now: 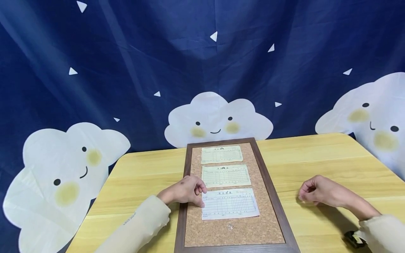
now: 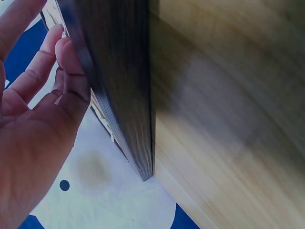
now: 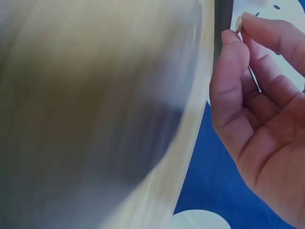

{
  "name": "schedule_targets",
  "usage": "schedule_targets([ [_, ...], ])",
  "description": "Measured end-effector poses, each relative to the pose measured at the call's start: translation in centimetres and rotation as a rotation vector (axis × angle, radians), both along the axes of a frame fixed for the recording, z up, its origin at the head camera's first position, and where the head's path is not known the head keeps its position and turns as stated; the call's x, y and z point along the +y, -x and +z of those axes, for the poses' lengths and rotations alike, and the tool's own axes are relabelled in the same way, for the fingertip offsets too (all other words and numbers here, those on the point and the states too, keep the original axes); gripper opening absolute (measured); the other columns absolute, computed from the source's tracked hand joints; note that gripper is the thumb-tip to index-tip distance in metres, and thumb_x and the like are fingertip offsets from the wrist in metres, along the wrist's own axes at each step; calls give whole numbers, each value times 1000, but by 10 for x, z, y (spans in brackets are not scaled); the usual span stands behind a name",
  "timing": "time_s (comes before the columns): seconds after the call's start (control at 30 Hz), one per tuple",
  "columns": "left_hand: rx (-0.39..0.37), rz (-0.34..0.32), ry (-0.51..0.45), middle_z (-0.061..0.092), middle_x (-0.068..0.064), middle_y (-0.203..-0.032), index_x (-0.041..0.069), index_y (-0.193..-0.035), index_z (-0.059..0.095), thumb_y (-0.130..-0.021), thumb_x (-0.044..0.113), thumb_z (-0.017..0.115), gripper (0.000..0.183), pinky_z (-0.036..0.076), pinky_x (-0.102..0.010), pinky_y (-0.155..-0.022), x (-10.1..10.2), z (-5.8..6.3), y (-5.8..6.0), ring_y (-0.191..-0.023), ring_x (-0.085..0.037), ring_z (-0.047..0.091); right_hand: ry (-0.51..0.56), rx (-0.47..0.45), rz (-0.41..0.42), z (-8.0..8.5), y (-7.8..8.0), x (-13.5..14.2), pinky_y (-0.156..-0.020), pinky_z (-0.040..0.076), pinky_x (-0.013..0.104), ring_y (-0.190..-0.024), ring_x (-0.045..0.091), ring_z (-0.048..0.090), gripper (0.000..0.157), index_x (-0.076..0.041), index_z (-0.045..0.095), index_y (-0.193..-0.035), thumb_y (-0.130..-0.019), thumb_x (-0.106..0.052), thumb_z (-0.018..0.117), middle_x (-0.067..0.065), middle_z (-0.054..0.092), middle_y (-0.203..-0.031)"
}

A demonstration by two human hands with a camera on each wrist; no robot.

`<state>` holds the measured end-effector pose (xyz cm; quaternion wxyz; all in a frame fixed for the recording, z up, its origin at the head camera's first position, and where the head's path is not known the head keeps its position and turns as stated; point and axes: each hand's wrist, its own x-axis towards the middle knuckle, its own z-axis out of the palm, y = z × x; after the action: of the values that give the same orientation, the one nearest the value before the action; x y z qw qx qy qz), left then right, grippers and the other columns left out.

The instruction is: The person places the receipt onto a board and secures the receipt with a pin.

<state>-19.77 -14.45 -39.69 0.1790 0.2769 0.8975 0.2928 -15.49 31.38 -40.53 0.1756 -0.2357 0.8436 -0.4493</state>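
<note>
A framed cork board lies on the table with three printed paper slips in a column. Nearest is a white slip; beyond it are a middle yellowish slip and a far yellowish slip. My left hand reaches over the left frame edge, its thumb and index finger apart and touching the white slip's left edge. Off to the board's right, my right hand hovers over the table. In the right wrist view its fingertips pinch a small pale-gold thumbtack, seen edge-on.
The board's dark wooden frame stands up from the yellow wooden table. A small silvery mark or object shows on the cork below the white slip. Behind the table hangs a dark blue curtain with white clouds.
</note>
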Motion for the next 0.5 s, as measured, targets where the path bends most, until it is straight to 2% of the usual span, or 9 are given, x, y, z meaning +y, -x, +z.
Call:
schedule_targets([
  [0.3,5,-7,2,57,2,-79,12,-88,68,-68,11,93,31,44,-23,-69,0,-1,0,-74,-8,50,5,79,27,5,7,-10,-54,48,21,-67,1,55,7,1,70,-84,-84,6,66,-1,69,-80],
  [0.5,1,-9,-1,57,2,-79,11,-88,68,-68,11,93,31,44,-23,-69,1,-1,0,-74,-8,50,21,45,10,7,9,-18,-54,47,21,-65,1,53,9,3,69,-88,-82,8,63,-1,65,-78],
])
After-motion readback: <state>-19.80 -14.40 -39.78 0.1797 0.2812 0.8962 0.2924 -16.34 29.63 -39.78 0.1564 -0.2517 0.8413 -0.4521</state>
